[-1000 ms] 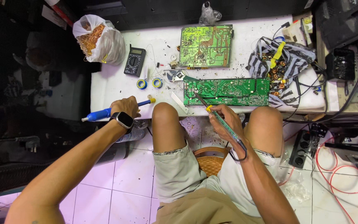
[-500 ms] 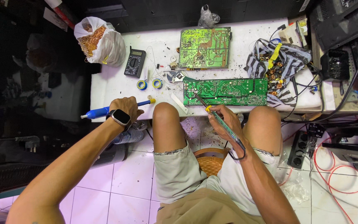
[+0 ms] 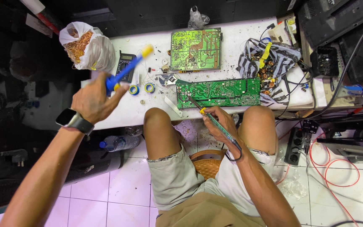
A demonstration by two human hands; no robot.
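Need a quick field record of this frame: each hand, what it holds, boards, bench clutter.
left hand: raised over the white bench, gripping a blue tool with yellow tip, motion-blurred
right hand: holding a slim soldering iron with yellow collar, tip on the near board
near board: long green circuit board, at bench edge
far board: squarer green circuit board, behind it
clutter: white plastic bag of copper wire; dark multimeter; two small blue-and-yellow rolls; striped cloth with coils

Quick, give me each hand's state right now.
Left hand: closed around a blue and yellow desoldering pump, raised above the table.
Right hand: closed on a soldering iron, tip at the green circuit board.
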